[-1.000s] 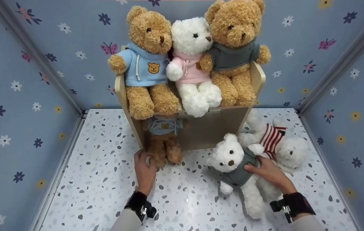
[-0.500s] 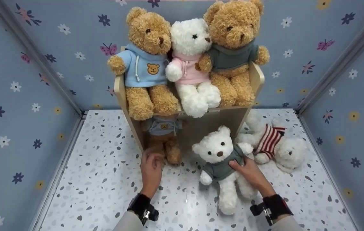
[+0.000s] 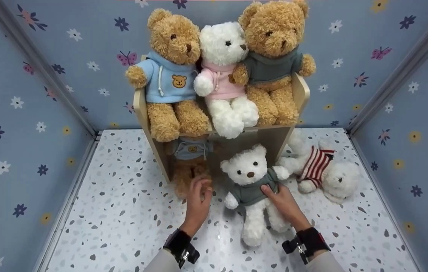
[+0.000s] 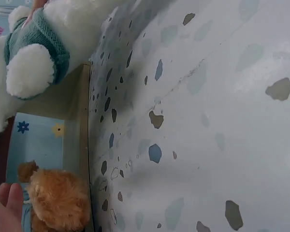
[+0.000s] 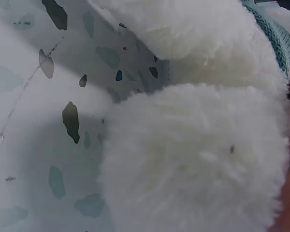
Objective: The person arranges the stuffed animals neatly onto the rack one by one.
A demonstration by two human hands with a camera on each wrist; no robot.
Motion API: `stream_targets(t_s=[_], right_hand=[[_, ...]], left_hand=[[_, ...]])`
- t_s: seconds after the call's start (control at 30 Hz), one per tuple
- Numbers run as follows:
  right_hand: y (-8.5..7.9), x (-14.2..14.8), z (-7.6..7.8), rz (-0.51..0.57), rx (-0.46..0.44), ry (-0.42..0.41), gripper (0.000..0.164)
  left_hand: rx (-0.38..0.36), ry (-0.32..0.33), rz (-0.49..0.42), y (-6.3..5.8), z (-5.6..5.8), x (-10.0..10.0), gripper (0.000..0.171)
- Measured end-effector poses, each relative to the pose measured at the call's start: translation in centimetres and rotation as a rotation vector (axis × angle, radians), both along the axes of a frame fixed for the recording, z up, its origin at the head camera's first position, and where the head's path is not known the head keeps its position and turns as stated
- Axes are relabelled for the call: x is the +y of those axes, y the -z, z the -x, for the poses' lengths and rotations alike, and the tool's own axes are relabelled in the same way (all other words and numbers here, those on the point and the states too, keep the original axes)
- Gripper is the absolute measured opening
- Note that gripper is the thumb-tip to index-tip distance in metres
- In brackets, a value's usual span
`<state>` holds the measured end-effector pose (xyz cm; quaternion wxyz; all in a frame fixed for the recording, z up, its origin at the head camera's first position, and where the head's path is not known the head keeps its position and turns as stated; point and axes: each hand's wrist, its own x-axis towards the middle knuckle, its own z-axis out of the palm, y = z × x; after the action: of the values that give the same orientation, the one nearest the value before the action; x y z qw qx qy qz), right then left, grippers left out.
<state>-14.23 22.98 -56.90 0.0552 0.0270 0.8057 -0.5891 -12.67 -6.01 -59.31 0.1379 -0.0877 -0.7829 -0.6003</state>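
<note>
So from the head view, my right hand (image 3: 285, 204) has the white bear in the green sweater (image 3: 251, 194) pinched by its side, thumb over the sweater, and it's in front of the lower compartment of the wooden shelf (image 3: 301, 90). My left hand (image 3: 198, 202) is by the legs of the brown bear in the grey-blue hoodie (image 3: 191, 150) down in that compartment, fingers loosely bent, can't tell if they're touching fur. Three more bears sit up top, and a white bear in a striped sweater (image 3: 315, 166) lies on the speckled surface (image 3: 104, 215) off to the right. Left wrist view: my left fingertips are right beside a fuzzy brown foot, with the green sweater up in the corner. Right wrist view is mostly white fluff, my fingers against the green knit at the edge.
</note>
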Motion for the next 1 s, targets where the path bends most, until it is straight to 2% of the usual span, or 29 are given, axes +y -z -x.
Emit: stream_targets(t_s=[0.13,0.23,0.3,0.4,0.57,0.67,0.77,0.83,1.0], right_hand=[[1.6,-0.1,0.7,0.023,0.011,0.008,0.044],[1.9,-0.5,0.9,0.036,0.021,0.012,0.041],[2.1,-0.9,1.0,0.032,0.03,0.008,0.036],[2.0,-1.6,1.1,0.013,0.042,0.011,0.033],[2.0,-2.6,1.0,0.003,0.034,0.035,0.039],[2.3,-2.9,1.0,0.027,0.049,0.043,0.041],[2.5,-3.2,0.9,0.05,0.078,0.041,0.04],[2.6,-3.3,0.8,0.057,0.078,0.034,0.039],[2.8,-3.6,0.7,0.048,0.035,0.02,0.04]], left_hand=[[-0.08,0.119,-0.054,0.2,0.0,0.8,0.027],[-0.203,0.222,-0.091,0.2,0.0,1.4,0.051],[-0.301,0.261,-0.099,0.0,0.0,1.7,0.071],[-0.406,0.267,-0.094,0.0,0.2,2.1,0.092],[-0.48,0.28,-0.151,0.5,0.2,2.5,0.091],[-0.516,0.309,-0.242,0.9,-0.2,2.7,0.091],[-0.532,0.305,-0.299,1.3,-0.6,3.0,0.098],[-0.525,0.281,-0.307,1.5,-0.7,3.3,0.102],[-0.503,0.16,-0.269,1.8,-0.6,4.0,0.109]])
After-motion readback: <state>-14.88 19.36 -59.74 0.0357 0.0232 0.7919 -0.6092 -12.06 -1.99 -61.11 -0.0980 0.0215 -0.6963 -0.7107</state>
